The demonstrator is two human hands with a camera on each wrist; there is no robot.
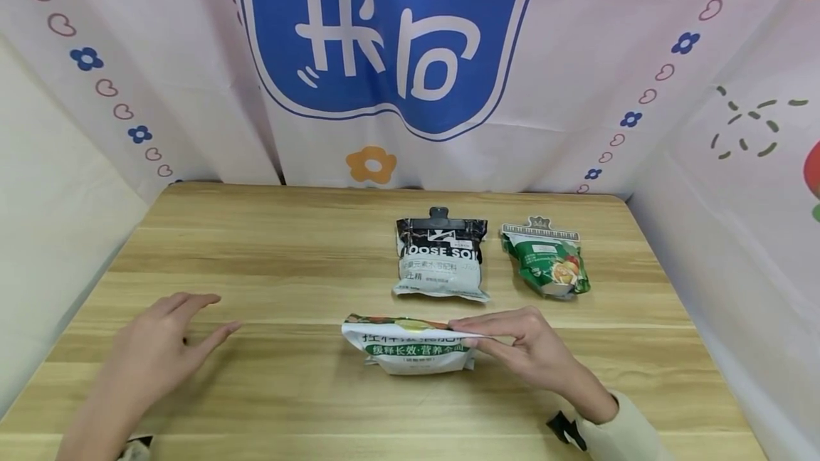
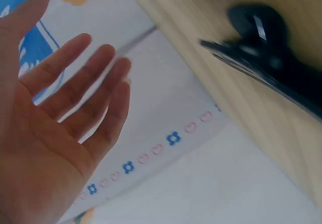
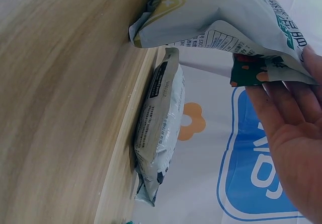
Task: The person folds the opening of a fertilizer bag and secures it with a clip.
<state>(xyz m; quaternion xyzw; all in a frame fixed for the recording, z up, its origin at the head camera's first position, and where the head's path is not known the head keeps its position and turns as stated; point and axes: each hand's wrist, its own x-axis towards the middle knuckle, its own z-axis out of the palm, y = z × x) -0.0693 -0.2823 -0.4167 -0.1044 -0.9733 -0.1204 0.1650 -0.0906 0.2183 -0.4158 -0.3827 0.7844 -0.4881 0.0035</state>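
A white and green fertilizer bag [image 1: 419,358] stands on the table with its folded top edge level; its lower part also fills the top of the right wrist view. My right hand [image 1: 522,343] pinches the right end of that folded top, thumb on the near side and fingers on the far side. In the right wrist view, the fingers [image 3: 282,100] lie along the bag's [image 3: 211,17] edge. My left hand [image 1: 163,347] hovers over the table to the left of the bag, fingers relaxed and apart from the thumb, holding nothing.
Behind the bag lies a black and white LOOSE SOIL bag [image 1: 442,262] with a black clip. A green bag [image 1: 547,265] with a silver clip lies to its right. A blurred black object [image 2: 261,38] shows in the left wrist view. Printed curtains [image 1: 320,141] border the wooden table [image 1: 269,255].
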